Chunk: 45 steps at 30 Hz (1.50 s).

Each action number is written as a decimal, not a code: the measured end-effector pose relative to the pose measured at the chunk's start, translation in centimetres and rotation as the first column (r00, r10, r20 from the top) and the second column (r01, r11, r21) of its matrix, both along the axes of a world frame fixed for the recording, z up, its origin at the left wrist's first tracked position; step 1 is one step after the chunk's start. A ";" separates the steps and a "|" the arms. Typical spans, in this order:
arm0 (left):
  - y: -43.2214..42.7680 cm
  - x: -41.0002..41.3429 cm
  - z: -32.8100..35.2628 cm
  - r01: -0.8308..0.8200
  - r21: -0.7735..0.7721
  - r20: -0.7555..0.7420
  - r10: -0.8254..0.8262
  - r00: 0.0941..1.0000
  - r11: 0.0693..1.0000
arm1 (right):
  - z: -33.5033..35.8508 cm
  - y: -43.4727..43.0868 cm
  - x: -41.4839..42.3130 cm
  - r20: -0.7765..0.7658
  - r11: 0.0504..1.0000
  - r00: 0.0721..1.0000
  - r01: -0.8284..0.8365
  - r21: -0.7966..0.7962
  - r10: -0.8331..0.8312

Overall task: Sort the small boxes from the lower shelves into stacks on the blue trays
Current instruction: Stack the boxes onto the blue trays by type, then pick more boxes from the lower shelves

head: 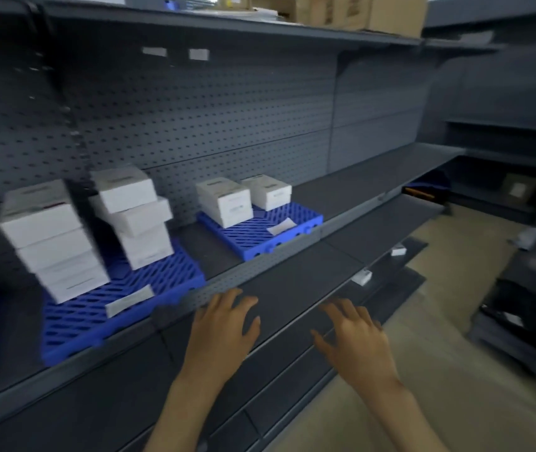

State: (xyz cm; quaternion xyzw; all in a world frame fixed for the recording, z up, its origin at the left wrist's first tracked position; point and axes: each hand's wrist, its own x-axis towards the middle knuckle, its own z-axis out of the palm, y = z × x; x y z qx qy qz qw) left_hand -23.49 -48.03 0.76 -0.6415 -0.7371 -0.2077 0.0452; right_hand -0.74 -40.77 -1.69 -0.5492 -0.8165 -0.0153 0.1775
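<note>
Cartons (362, 277) lying on lower shelf (382, 267), probably light, stiff; pinching opposite sides suits. Left hand (224, 324), right hand (354, 334) hovering spread, empty.

Dark grey metal shelving (358, 177) fills view, perforated back panel (227, 119) behind. Cardboard cartons (358, 11) up top. Beige floor (455, 256) at right, second dark shelf unit (495, 132) beyond. Light dim, even; everything motion-blurred.
</note>
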 end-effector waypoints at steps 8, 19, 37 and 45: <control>11.7 6.9 -3.7 0.150 -0.056 0.013 -0.150 0.989 0.987 | -1.8 8.2 7.6 -0.011 0.991 0.992 0.123 -0.053 -0.124; 28.5 13.3 -8.0 0.263 -0.070 0.129 -0.252 0.959 0.962 | -2.8 21.4 13.3 0.121 0.966 0.971 0.223 -0.130 -0.208; 49.0 33.0 -11.9 0.379 -0.115 0.085 -0.371 0.925 0.918 | -7.6 40.7 33.0 0.085 0.938 0.954 0.299 -0.175 -0.289; 56.6 41.6 -12.3 0.341 -0.181 0.073 -0.333 0.940 0.922 | -9.4 49.1 41.5 0.066 0.941 0.970 0.244 -0.236 -0.235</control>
